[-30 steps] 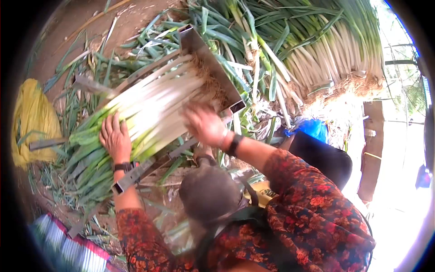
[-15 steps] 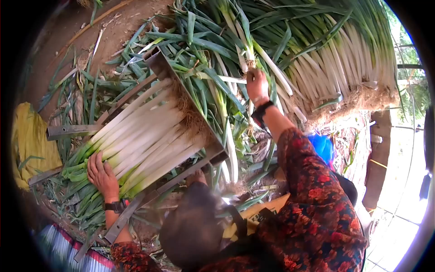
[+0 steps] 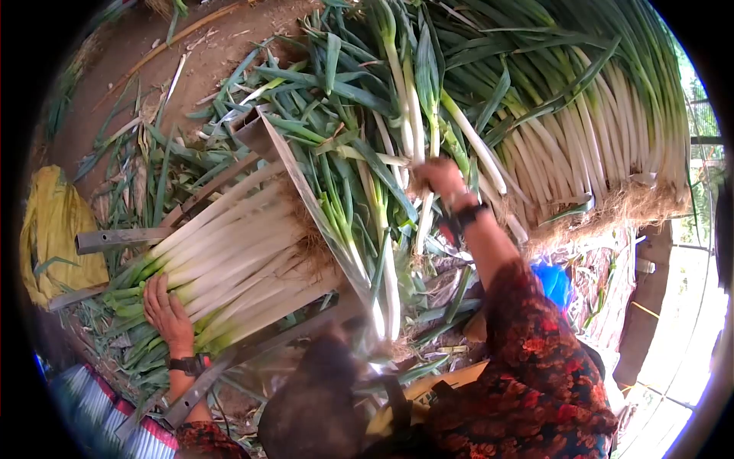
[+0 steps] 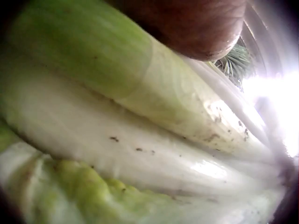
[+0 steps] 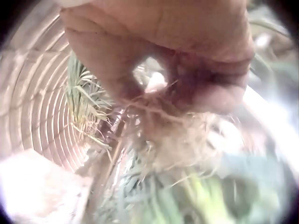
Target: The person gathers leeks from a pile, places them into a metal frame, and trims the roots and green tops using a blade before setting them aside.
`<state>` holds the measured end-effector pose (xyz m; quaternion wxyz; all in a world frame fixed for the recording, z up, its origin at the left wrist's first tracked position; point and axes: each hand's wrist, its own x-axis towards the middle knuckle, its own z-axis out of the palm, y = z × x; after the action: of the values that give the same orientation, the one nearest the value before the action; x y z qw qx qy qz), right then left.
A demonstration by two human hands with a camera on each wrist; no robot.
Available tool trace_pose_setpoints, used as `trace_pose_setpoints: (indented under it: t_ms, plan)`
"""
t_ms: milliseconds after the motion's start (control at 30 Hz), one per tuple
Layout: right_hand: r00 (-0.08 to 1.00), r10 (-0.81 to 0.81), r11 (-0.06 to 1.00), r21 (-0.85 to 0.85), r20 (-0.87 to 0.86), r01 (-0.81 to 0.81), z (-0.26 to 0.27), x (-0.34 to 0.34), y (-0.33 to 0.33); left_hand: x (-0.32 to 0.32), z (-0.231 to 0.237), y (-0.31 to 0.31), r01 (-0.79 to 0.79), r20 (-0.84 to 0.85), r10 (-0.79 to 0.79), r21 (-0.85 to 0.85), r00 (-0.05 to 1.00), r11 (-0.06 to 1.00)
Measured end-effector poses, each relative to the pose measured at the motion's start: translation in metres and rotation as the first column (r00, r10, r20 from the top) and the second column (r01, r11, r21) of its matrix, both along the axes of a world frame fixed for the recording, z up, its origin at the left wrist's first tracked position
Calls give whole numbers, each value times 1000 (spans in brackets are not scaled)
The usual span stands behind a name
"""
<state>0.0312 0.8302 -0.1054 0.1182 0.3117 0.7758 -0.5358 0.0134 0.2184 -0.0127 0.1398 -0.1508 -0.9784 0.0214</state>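
White leeks [image 3: 237, 252] lie under your left grip [image 3: 167, 315], fingers straight, while your right grip [image 3: 445, 182] pinches roots [image 5: 177, 144]

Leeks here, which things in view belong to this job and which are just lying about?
Apparently in the job: metal frame; leeks in it, under left hand; leek roots gripped by right hand.
Apparently lying about: yellow bag; blue plastic.
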Motion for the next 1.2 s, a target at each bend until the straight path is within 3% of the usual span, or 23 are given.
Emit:
trace_pose_setpoints:
  t_ms: [33,67,100,133,200,233,300,367,400,467,500,600,667,700,767,800,867,967,1000,1033,1067,1167,1200]
  plan:
    - [953,120,972,-164,-279,-170,17,44,-22,0,1,1,2,3,-2,4,1000,1000]
    - [969,143,936,-290,-204,-199,7,80,-37,0,2,1,7,9,-7,7,1000,1000]
    - [990,68,820,-559,-122,-125,-9,119,-60,0,2,2,10,15,-10,9,1000,1000]
    - [1000,16,633,-774,-26,-31,-21,151,-80,-1,1,1,6,13,-6,0,1000,1000]
    - [990,-58,414,-899,131,143,-16,178,-118,0,-1,-2,0,12,0,-21,1000,1000]
    - [967,-210,292,-935,146,204,-14,177,-121,0,0,-2,-2,22,2,-14,1000,1000]
    - [920,-240,453,-803,309,387,-33,145,-103,1,-4,-7,-17,50,20,-47,999,999]
    - [904,-412,821,-383,116,423,3,106,-110,-1,1,-6,-1,26,2,-35,1000,999]
    - [933,-360,916,-200,-24,348,-1,97,-103,-3,15,-2,20,112,-14,-58,994,998]
    - [914,-403,885,-270,-39,379,42,88,-105,-14,46,3,62,273,-34,-93,961,994]
    - [909,-407,883,-293,-94,365,51,92,-106,-20,45,-2,187,167,-192,46,967,981]
    - [928,-363,893,-317,-87,320,131,119,-139,-35,12,-16,39,243,-115,294,963,955]
    - [934,-332,925,-242,-133,294,155,140,-155,-32,9,-5,38,104,-77,334,992,942]
    - [920,-366,911,-255,-139,323,168,146,-166,-30,9,-5,30,118,-73,332,990,943]
    - [891,-397,871,-396,-221,290,190,149,-183,-33,6,-9,38,88,-72,339,994,940]
    - [893,-308,904,-394,-328,167,188,149,-184,-32,1,-13,62,47,-83,341,995,938]
    - [914,-138,975,-214,-381,58,238,130,-223,-30,5,-12,82,14,-96,398,995,914]
    - [897,1,978,-187,-443,-93,269,100,-266,-27,10,-10,102,-39,-94,415,995,904]
    - [868,85,968,-165,-490,-188,276,86,-280,-25,11,-10,93,-33,-87,407,996,908]
    - [794,110,984,-46,-598,-171,278,70,-304,-25,12,-9,85,-30,-79,401,996,912]
    - [701,201,966,18,-685,-259,281,55,-320,-26,12,-9,79,-25,-75,393,997,916]
    - [320,569,822,516,-758,-240,264,-2,-358,-27,10,-10,126,-110,-88,408,990,904]
    - [332,567,824,524,-754,-216,256,-17,-375,-27,9,-11,127,-111,-89,417,990,900]
